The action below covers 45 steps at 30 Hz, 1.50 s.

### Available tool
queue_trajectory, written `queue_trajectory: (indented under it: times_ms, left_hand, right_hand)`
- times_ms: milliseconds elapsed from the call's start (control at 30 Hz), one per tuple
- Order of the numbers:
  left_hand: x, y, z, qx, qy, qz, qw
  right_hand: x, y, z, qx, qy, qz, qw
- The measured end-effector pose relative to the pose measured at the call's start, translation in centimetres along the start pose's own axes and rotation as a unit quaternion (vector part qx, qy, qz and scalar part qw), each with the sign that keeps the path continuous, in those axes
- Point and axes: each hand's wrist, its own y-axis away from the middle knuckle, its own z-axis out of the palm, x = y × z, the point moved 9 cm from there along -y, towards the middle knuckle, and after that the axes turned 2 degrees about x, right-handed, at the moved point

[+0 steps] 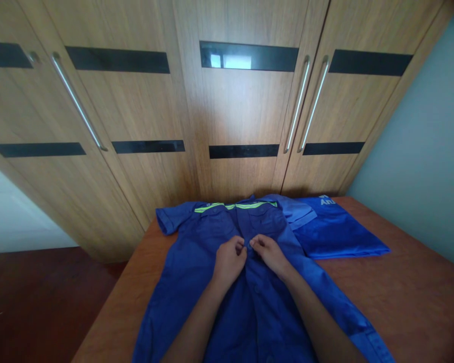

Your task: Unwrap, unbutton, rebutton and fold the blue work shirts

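A dark blue work shirt point(200, 262) lies spread front side up, with a yellow-green and silver reflective strip across its chest and two chest pockets. Its short sleeves reach out to both sides near the top. My left hand point(230, 257) is closed in a pinch at the left edge of the front opening, below the strip. Close beside it, my right hand point(268, 254) pinches the right edge, where the button placket point(255, 290) runs down. The fingertips of both hands nearly meet. Whether a button sits between them is too small to make out.
The shirt rests on a reddish-brown wooden table point(408, 292). A folded bright blue cloth point(336, 232) with white lettering lies beside the right sleeve. Behind the table stands a wooden wardrobe point(242, 111) with metal handles. A pale wall point(419, 141) rises at the right.
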Motion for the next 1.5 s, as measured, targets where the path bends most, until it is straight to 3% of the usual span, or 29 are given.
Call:
queue_trajectory:
  times_ms: [100, 233, 400, 500, 600, 700, 833, 933, 1033, 1267, 1367, 1500]
  left_hand:
    - [-0.4, 0.2, 0.1, -0.003, -0.006, -0.02, 1.0]
    - [-0.1, 0.9, 0.3, -0.045, -0.145, -0.017, 0.988]
    - [0.3, 1.1, 0.5, -0.106, -0.192, -0.002, 0.976]
    - [0.3, 1.4, 0.5, -0.15, -0.194, 0.009, 0.969]
    - [0.2, 1.7, 0.2, -0.196, -0.198, 0.012, 0.96]
    - [0.7, 0.4, -1.1, -0.18, -0.225, 0.019, 0.958]
    - [2.3, -3.7, -2.5, -0.083, -0.255, 0.051, 0.962]
    - [2.8, -6.7, -1.4, -0.065, -0.255, 0.08, 0.961]
    - [1.6, -8.3, 0.2, -0.076, -0.266, 0.082, 0.957]
    - [-1.9, -8.4, 0.8, -0.108, -0.284, 0.067, 0.95]
    - [-2.1, -8.4, 1.0, -0.122, -0.278, 0.065, 0.951]
    - [-1.3, -8.3, 0.8, -0.093, -0.271, 0.055, 0.957]
  right_hand:
    - [0.3, 0.2, -0.1, -0.005, 0.123, -0.019, 0.992]
    - [0.4, 0.4, -0.5, 0.008, 0.17, -0.005, 0.985]
    - [-2.6, -0.6, -0.9, 0.031, 0.259, -0.016, 0.965]
    - [-4.9, -2.2, -0.1, 0.023, 0.311, -0.044, 0.949]
    - [-5.7, -3.9, 1.3, 0.014, 0.335, -0.036, 0.941]
    - [-5.0, -5.0, 2.5, 0.01, 0.342, -0.01, 0.94]
    - [-3.2, -5.2, 2.9, 0.006, 0.327, 0.023, 0.945]
    - [-1.7, -5.2, 2.2, 0.016, 0.3, 0.041, 0.953]
    - [-0.3, -5.3, 1.3, 0.04, 0.262, 0.056, 0.962]
    - [2.4, -5.9, 0.2, 0.112, 0.146, 0.069, 0.98]
    - [3.1, -6.0, 0.0, 0.124, 0.091, 0.051, 0.987]
    - [3.5, -6.2, 0.1, 0.124, 0.019, 0.021, 0.992]
